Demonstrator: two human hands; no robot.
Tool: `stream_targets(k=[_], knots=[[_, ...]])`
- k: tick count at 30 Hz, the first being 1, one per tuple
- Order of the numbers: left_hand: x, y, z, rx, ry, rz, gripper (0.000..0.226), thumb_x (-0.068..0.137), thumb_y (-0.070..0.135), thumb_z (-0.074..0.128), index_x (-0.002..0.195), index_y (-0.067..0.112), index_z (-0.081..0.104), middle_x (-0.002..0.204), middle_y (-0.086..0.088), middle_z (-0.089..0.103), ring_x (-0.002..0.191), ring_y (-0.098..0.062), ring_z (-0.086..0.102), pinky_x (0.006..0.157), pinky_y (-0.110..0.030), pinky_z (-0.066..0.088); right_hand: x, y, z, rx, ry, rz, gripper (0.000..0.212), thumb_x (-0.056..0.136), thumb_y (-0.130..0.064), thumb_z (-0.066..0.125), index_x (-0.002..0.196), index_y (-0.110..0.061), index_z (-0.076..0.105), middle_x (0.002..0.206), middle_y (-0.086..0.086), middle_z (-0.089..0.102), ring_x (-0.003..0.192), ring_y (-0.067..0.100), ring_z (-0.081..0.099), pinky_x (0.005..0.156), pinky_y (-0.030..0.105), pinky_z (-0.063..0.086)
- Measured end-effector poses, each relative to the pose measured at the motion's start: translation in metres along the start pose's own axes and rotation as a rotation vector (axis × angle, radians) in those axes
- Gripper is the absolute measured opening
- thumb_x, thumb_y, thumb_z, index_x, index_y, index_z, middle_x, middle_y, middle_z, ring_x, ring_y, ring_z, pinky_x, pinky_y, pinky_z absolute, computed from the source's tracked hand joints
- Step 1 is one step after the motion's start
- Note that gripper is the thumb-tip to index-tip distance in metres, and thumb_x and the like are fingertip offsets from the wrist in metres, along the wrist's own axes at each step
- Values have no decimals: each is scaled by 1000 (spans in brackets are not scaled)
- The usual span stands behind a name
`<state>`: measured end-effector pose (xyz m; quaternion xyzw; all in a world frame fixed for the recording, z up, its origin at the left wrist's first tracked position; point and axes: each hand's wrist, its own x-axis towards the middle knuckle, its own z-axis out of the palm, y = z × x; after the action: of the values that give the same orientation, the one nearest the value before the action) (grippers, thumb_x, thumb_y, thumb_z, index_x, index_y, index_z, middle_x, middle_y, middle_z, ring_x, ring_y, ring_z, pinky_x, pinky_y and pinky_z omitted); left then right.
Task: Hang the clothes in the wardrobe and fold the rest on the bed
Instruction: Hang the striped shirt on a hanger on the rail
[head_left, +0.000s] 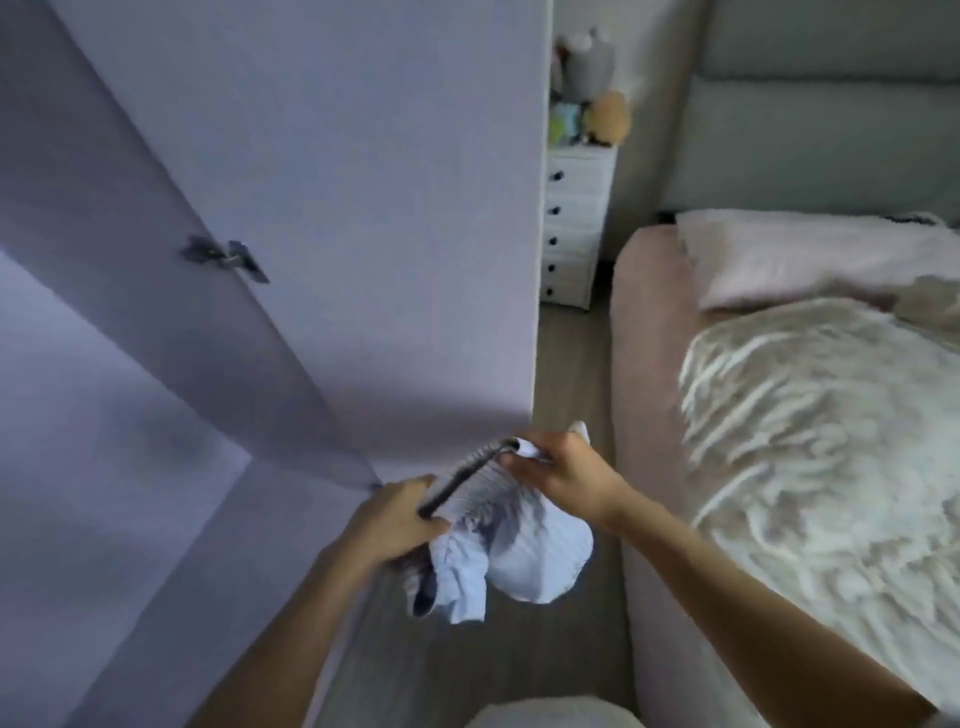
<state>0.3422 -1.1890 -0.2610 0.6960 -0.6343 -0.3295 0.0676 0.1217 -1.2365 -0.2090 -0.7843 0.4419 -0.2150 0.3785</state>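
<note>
A pale blue-and-white garment (524, 556) hangs bunched in front of me, low in the view. A dark hanger bar (462, 480) runs through its top. My left hand (395, 519) grips the lower end of the bar together with the cloth. Around the upper end my right hand (561, 467) curls and holds a white edge of the garment. The open wardrobe door (322, 208) fills the left half of the view, a metal hinge (223, 255) on it. To the right lies the bed (649, 364) with a pink sheet.
A rumpled cream blanket (810, 426) and a pink pillow (789, 260) lie on the bed. A white chest of drawers (574, 228) with soft toys (589, 88) on top stands at the back. A strip of wooden floor (571, 364) runs between wardrobe and bed.
</note>
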Motion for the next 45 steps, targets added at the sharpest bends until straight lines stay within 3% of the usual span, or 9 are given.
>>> stream_targets(k=[6,12,15,22,26,29,37,42,45], knots=[[-69,-113,-29,-205,389,-458,24,85,22,56,64,22,43,64,2,51,65,-21,55,57,-28,40,77,-69,69,103,-193,-242,23,94,-23,56,88,-2,60,76,17,62,72,32,57,69,41,43],[-105,-159,-75,-400,724,-631,13,97,27,48,88,18,51,71,-1,59,70,-22,58,63,-30,43,156,-117,110,-42,-473,-572,43,97,-17,47,136,-34,40,108,10,64,79,14,60,76,26,47],[-123,-174,-109,-290,827,-707,9,96,28,50,90,23,52,71,-1,61,70,-23,61,61,-28,43,202,-134,128,-265,-560,-670,32,98,-19,44,126,-29,52,120,0,62,103,17,59,85,24,44],[-152,-179,-156,288,828,-900,21,94,41,48,102,25,60,82,4,71,91,-17,66,99,-33,29,250,-168,173,-570,-492,-659,17,98,-27,42,101,-18,55,100,0,62,85,19,58,69,28,40],[-183,-170,-164,384,1363,-886,16,85,23,58,79,9,62,54,-11,63,47,-37,60,46,-33,47,248,-202,206,-254,-268,-726,11,98,-17,39,89,-21,43,87,-5,50,70,15,49,63,29,36],[-202,-182,-174,248,1365,-1018,17,96,24,50,92,9,57,68,-17,66,62,-41,62,53,-34,38,258,-236,230,-263,-479,-775,12,98,-20,40,90,-18,48,91,-1,53,77,19,54,69,31,41],[-218,-227,-204,-156,1244,-971,20,100,36,35,96,17,35,80,-11,56,73,-32,55,65,-36,40,289,-359,286,504,-554,-227,36,94,-11,51,128,0,49,119,20,56,105,29,56,99,38,43],[-235,-240,-209,-357,1270,-953,19,101,38,31,95,20,33,84,-6,54,78,-28,54,72,-36,42,307,-419,316,860,-636,164,39,93,-13,55,128,-18,39,94,1,47,71,9,47,67,24,40],[-242,-241,-215,-506,1287,-907,22,101,38,31,99,16,36,83,-5,57,84,-28,58,78,-36,46,305,-431,321,1009,-591,264,28,97,-1,41,123,-11,46,93,11,49,75,20,58,76,28,52]])
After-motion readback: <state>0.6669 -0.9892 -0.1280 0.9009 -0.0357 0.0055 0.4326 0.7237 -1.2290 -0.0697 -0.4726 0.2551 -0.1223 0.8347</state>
